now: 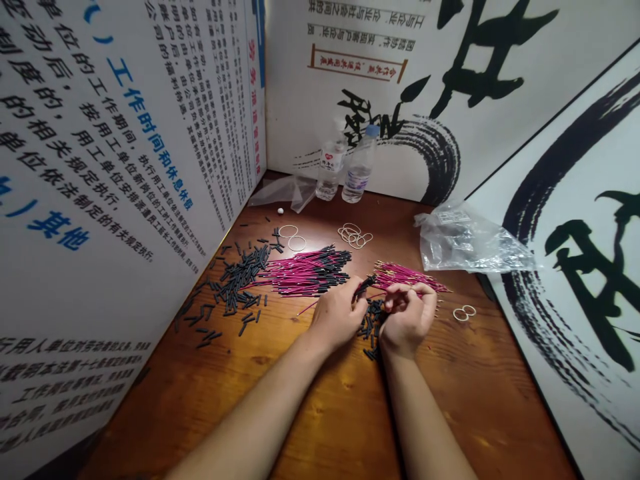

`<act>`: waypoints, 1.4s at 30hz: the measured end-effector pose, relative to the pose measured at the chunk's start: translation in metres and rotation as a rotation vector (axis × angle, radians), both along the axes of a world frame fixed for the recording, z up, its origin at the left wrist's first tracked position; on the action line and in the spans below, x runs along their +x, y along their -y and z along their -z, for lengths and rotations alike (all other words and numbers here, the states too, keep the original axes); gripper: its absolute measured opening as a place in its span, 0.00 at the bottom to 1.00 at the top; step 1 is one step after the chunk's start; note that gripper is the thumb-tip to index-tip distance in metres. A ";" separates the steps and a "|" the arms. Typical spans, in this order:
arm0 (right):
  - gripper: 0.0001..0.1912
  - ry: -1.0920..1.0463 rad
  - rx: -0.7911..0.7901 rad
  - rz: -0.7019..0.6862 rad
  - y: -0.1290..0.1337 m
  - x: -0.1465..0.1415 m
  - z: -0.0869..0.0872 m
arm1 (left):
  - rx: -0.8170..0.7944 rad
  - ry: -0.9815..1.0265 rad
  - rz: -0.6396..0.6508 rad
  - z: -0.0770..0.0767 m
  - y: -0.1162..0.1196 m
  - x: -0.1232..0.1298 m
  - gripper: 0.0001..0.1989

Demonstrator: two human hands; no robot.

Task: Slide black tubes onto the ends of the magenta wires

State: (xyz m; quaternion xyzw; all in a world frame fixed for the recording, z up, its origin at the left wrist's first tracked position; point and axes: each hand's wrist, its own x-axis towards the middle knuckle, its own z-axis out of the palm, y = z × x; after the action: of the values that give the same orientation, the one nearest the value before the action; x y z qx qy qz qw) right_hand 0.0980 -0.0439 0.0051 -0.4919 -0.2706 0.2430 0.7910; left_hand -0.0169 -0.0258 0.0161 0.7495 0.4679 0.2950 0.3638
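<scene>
My left hand (340, 313) is closed around several short black tubes (367, 284), whose ends stick out past the thumb and forefinger. Just right of it, my right hand (409, 319) has its fingers curled inward with the tips together; what they hold, if anything, is hidden. Behind the right hand lies a pile of pink wires (405, 275) with bare, gold-looking ends. Left of the hands, pink wires with black-sleeved ends (305, 273) form a wide bundle. Loose black tubes (370, 321) lie below and between the two hands.
A large heap of black tubes (237, 283) spreads along the left panel. White rubber bands (355, 235) lie farther back, with two more rings (464, 313) at right. Two plastic bottles (356, 170) and a clear bag (465, 240) stand or lie near the printed panels (345, 147).
</scene>
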 end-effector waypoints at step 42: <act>0.05 0.120 -0.016 -0.363 0.007 -0.022 -0.008 | -0.638 0.912 -0.035 -0.002 -0.007 0.009 0.18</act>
State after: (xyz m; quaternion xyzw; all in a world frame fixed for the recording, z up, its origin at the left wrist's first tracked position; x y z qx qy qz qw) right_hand 0.0758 -0.0506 0.0135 -0.4549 -0.3997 0.3543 0.7125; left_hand -0.0083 -0.0192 0.0185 0.3907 0.3419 0.4390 0.7333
